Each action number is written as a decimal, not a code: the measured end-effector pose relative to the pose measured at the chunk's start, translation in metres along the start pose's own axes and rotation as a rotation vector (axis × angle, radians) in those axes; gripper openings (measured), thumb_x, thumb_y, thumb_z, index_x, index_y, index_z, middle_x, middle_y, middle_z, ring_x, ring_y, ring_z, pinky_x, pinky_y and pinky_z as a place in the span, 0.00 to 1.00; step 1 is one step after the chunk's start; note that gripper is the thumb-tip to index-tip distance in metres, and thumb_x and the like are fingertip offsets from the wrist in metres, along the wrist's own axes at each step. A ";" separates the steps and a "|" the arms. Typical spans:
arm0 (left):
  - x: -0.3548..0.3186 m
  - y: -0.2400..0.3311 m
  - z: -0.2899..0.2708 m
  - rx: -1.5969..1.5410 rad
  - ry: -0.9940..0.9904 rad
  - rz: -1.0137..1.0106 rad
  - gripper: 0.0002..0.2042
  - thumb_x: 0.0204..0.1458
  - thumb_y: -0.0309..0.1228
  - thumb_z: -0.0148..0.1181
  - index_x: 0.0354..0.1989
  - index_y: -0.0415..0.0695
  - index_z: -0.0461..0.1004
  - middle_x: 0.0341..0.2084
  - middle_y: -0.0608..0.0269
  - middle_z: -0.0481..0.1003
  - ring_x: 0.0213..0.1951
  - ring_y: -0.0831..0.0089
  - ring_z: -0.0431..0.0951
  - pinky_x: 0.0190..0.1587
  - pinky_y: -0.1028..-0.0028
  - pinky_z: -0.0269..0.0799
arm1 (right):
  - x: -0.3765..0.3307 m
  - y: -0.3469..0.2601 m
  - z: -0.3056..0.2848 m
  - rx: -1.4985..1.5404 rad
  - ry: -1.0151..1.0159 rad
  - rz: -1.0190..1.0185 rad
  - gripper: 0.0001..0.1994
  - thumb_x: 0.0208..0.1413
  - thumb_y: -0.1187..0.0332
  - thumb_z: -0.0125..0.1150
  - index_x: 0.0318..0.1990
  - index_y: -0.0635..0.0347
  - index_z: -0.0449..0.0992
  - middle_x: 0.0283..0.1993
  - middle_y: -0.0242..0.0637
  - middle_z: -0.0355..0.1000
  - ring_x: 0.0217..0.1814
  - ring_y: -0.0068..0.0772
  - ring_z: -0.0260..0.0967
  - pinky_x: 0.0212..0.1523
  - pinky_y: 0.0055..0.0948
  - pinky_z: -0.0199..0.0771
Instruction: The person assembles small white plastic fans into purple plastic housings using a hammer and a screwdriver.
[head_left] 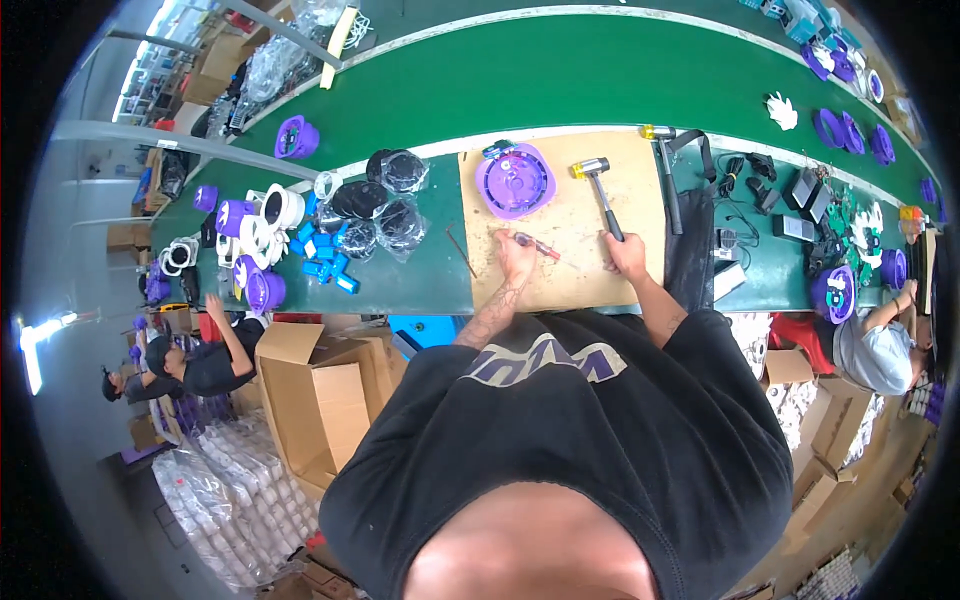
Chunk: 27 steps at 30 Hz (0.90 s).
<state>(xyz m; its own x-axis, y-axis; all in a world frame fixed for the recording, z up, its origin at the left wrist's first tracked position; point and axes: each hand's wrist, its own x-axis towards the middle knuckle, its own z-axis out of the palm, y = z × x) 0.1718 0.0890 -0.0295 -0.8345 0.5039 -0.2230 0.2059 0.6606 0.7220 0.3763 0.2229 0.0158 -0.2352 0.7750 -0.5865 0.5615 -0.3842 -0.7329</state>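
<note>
My left hand (515, 256) is closed around a screwdriver (546, 250) with a reddish handle, its thin shaft pointing right across the brown board (590, 290). My right hand (627, 256) grips the handle end of a mallet (603, 195) with a yellow-and-black head, which lies on the board pointing away from me. Beyond my left hand sits a round purple housing (516, 182), open side up, with a small green circuit part (499, 149) at its far rim. Neither hand touches the housing.
A second mallet (669, 180) lies along the board's right edge. Plastic-wrapped black discs (400, 225) and blue parts (322, 262) lie to the left. Black adapters (800, 205) and cables are on the right. Co-workers (190, 360) stand on both sides; an open carton (320, 400) is below left.
</note>
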 end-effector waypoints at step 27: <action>0.102 0.112 -0.084 -0.631 -0.161 0.414 0.11 0.54 0.16 0.54 0.45 0.35 0.70 0.40 0.59 0.77 0.45 0.72 0.77 0.50 0.73 0.71 | 0.003 0.003 0.003 0.034 -0.023 -0.001 0.21 0.53 0.54 0.62 0.24 0.67 0.73 0.14 0.39 0.69 0.12 0.30 0.69 0.14 0.29 0.70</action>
<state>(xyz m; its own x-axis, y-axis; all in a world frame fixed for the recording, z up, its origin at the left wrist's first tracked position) 0.0668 0.1676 0.0835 -0.6582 0.7475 0.0893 0.1149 -0.0174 0.9932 0.3748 0.2225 0.0107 -0.2544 0.7639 -0.5930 0.5338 -0.4004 -0.7448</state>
